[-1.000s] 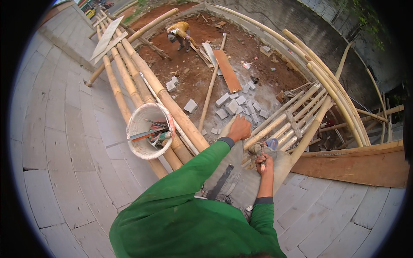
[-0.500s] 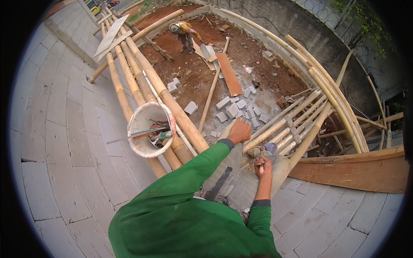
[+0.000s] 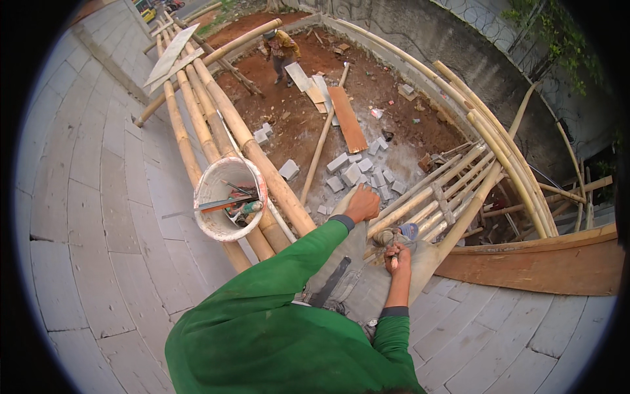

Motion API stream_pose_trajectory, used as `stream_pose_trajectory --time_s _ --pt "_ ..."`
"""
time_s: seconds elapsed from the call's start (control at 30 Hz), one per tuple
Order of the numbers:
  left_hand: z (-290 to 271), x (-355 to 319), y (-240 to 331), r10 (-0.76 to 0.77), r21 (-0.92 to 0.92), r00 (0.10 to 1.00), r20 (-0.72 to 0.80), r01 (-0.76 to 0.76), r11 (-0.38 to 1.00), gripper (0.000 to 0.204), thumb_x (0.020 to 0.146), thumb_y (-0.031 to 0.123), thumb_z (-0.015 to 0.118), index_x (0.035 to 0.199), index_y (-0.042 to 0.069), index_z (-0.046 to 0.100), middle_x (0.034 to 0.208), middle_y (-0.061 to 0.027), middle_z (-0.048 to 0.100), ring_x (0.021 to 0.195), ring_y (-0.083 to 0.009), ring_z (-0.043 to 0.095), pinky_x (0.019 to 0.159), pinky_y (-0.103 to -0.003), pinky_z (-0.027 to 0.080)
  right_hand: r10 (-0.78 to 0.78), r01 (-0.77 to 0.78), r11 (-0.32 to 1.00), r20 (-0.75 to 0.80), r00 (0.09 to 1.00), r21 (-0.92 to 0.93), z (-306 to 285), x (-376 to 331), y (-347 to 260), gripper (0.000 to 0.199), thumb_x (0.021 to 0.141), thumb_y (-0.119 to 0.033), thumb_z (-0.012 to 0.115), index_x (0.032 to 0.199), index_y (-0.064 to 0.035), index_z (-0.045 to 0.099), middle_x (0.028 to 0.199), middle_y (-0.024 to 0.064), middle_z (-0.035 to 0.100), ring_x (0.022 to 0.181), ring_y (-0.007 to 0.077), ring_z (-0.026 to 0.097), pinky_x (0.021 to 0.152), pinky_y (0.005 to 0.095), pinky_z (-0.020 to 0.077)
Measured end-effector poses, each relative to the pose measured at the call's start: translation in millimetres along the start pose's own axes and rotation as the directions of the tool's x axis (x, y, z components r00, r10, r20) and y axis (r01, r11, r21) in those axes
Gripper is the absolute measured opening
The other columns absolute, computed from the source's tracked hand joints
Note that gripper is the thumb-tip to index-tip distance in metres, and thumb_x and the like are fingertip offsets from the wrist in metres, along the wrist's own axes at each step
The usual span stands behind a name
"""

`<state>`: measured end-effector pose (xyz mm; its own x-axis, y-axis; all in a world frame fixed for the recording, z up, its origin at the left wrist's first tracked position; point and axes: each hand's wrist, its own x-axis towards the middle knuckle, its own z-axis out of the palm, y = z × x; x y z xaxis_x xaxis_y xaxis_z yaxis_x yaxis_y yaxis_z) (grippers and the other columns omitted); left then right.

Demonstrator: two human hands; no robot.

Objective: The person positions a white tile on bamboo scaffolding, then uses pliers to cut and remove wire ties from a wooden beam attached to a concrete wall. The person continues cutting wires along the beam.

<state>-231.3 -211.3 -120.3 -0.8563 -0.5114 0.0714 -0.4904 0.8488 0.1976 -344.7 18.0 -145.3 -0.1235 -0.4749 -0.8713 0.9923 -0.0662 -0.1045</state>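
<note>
Viewpoint: high on bamboo scaffolding, looking down past green sleeves to red earth far below.
Left hand (image 3: 363, 203): reaches forward, closed over the end of a bamboo pole (image 3: 420, 200), palm down.
Right hand (image 3: 397, 257): fisted around a slim, light-handled tool (image 3: 394, 261), its working end hidden; it sits just beside the pole bundle.
Doing it well: likely keep the left grip firm so the round pole cannot roll, and work the tool in short, controlled strokes.
Materials: smooth, pale yellow, jointed bamboo; rough grey block wall (image 3: 85, 197); chalky white bucket (image 3: 226, 203) holding tools; scattered grey paving blocks (image 3: 357, 172); a curved wooden plank (image 3: 545, 259).
Below: another person (image 3: 281, 49) stands on the soil.
</note>
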Motion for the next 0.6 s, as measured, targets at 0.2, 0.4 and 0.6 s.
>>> stream_pose_trajectory --time_s 0.2,0.4,0.6 --pt "-2.0 -2.0 3.1 0.026 0.058 1.000 -0.002 -0.025 0.998 0.025 0.085 0.028 0.064 0.087 0.011 0.081 0.090 -0.0111 0.078 0.103 -0.0275 0.070 0.097 -0.051 0.047 -0.012 0.012 1.000 0.005 1.000 -0.018 -6.3 3.6 1.0 0.031 0.100 -0.017 0.062 0.111 0.0082 0.049 0.060 -0.0048 0.045 0.046 0.0067 0.044 0.045 0.0217 0.0436" --pt "-7.6 1.4 -6.0 0.030 -0.011 0.999 0.044 -0.029 1.000 0.032 0.088 0.031 0.061 0.092 0.007 0.081 0.101 -0.0167 0.079 0.108 -0.0319 0.069 0.100 -0.051 0.046 -0.002 0.002 0.999 0.002 1.000 0.037 -15.0 31.0 0.5 0.007 0.100 -0.014 0.058 0.099 -0.0139 0.050 0.066 -0.0022 0.048 0.050 0.0086 0.049 0.044 0.0278 0.0441" --pt "-13.4 6.2 0.4 0.050 -0.023 0.998 0.023 -0.050 0.998 0.034 0.088 0.032 0.061 0.093 0.006 0.082 0.101 -0.0169 0.079 0.107 -0.0323 0.069 0.100 -0.049 0.047 -0.058 0.056 0.996 0.035 0.998 0.063 -10.8 27.7 3.4 0.009 0.099 -0.015 0.057 0.097 -0.0140 0.049 0.064 -0.0022 0.047 0.050 0.0112 0.049 0.043 0.0291 0.0425"
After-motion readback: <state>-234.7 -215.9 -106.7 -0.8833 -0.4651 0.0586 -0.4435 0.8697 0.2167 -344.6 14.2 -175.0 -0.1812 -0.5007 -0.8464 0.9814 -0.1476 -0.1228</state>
